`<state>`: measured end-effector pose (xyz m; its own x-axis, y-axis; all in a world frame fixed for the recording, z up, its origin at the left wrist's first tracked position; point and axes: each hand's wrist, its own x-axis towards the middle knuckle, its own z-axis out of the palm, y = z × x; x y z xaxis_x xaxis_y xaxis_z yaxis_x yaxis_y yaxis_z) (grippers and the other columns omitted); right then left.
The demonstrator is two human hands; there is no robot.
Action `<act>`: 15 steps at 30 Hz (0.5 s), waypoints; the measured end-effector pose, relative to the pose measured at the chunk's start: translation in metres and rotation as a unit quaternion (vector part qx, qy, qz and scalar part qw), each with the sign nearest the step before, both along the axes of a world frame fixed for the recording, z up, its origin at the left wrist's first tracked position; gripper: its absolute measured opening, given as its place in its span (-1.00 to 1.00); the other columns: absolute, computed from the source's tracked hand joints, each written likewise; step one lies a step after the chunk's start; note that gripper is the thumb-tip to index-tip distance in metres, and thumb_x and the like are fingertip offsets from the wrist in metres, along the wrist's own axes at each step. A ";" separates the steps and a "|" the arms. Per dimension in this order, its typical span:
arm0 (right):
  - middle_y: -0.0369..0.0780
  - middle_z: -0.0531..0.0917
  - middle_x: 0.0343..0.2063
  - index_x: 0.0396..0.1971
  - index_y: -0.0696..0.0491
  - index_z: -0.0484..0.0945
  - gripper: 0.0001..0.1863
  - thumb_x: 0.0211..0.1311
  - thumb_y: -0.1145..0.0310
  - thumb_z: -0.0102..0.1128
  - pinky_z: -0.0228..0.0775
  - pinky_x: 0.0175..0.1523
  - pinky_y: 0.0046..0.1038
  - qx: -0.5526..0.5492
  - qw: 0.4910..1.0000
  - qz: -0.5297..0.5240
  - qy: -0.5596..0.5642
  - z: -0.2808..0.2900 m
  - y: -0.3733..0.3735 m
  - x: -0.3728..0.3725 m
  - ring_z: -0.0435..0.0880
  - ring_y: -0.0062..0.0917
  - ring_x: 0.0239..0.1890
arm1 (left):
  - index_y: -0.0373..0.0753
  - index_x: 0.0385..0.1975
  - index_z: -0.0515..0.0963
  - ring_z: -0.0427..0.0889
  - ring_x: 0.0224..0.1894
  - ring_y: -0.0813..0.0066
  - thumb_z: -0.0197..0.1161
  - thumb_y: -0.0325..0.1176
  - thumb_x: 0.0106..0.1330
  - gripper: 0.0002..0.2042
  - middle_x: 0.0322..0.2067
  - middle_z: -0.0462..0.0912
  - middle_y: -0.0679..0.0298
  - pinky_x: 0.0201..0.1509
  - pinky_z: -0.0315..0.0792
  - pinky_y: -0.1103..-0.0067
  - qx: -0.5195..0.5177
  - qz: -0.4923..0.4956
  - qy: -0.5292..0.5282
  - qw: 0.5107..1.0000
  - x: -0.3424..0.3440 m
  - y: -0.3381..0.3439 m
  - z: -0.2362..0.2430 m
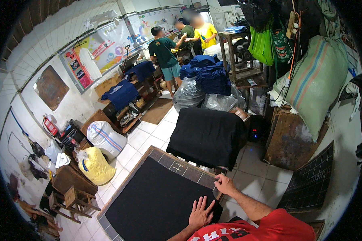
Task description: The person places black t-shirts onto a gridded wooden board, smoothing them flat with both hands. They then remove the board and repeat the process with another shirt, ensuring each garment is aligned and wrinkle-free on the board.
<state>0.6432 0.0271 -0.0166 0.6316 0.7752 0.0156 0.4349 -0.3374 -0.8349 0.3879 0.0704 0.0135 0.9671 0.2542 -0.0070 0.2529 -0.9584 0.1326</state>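
A black cloth lies spread over a dark board with pale grid lines and wooden edges. My left hand rests flat on the cloth near its right end, fingers spread. At the board's right corner, my right hand is closed, thumb and fingertips together; whatever they grip, if anything, is too small to make out. Just beyond the board is a large stack draped in black fabric.
Wooden stools, a yellow sack and a white sack stand at left. A gridded panel leans right, below a bulging green sack. Several people stand at the back near blue garments.
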 end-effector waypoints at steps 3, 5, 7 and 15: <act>-0.09 0.77 -0.33 0.06 0.10 0.59 -0.60 0.30 0.25 0.40 0.63 -0.09 -0.12 0.002 1.000 -0.005 0.003 0.000 0.000 -0.001 0.80 -0.14 -0.23 | 0.17 0.65 0.10 0.01 0.66 -0.07 0.12 0.05 0.52 -0.28 0.61 0.06 -0.08 0.66 -0.09 -0.06 -0.006 0.001 -0.013 1.000 0.000 0.001 -0.001; -0.08 0.78 -0.33 0.05 0.11 0.59 -0.61 0.30 0.26 0.40 0.63 -0.08 -0.12 0.005 1.000 -0.009 0.002 0.001 0.000 -0.002 0.80 -0.14 -0.23 | 0.17 0.65 0.11 0.01 0.66 -0.07 0.13 0.06 0.52 -0.28 0.61 0.07 -0.08 0.66 -0.09 -0.05 -0.007 0.001 -0.017 1.000 0.000 0.001 -0.002; -0.08 0.78 -0.32 0.04 0.11 0.60 -0.62 0.29 0.27 0.40 0.63 -0.08 -0.12 0.011 1.000 -0.009 0.004 0.001 0.001 -0.002 0.80 -0.13 -0.23 | 0.17 0.64 0.11 0.02 0.66 -0.07 0.13 0.06 0.51 -0.28 0.61 0.08 -0.08 0.66 -0.09 -0.05 -0.006 0.002 -0.015 1.000 0.000 0.001 -0.002; -0.05 0.79 -0.29 0.05 0.12 0.58 -0.60 0.31 0.24 0.38 0.64 -0.04 -0.11 0.009 1.000 -0.005 0.001 0.000 0.001 -0.001 0.81 -0.11 -0.20 | 0.17 0.65 0.10 0.01 0.66 -0.07 0.14 0.07 0.52 -0.28 0.62 0.06 -0.07 0.67 -0.09 -0.04 -0.003 0.004 -0.011 1.000 0.000 0.001 -0.004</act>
<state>0.6420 0.0279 -0.0162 0.6389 0.7687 0.0289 0.4304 -0.3261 -0.8417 0.3877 0.0716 0.0098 0.9651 0.2615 0.0133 0.2570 -0.9557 0.1433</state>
